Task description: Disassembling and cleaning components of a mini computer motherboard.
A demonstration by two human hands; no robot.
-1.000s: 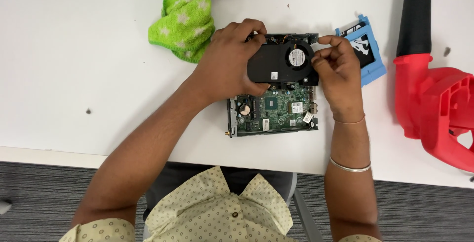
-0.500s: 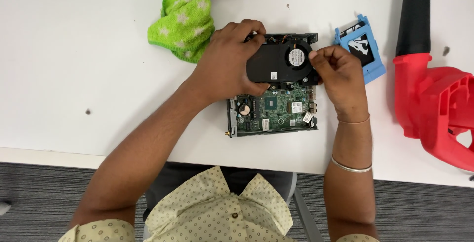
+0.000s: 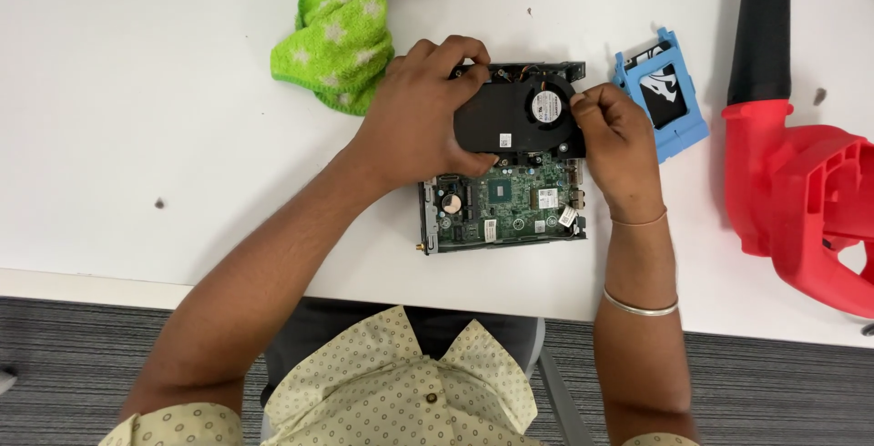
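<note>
Black plastic, the boxy cooling fan module (image 3: 514, 118) sits at frame centre over the open small computer case with its green circuit board (image 3: 505, 202). The left hand (image 3: 414, 118) curls around its left side; the right hand (image 3: 612, 132) pinches its right edge. A crumpled green cloth (image 3: 332, 36) lies upper left.

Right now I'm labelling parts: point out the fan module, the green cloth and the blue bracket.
fan module (image 3: 514, 118), head view, black housing.
green cloth (image 3: 335, 41), head view, middle fold.
blue bracket (image 3: 683, 132), head view, right rim.
</note>
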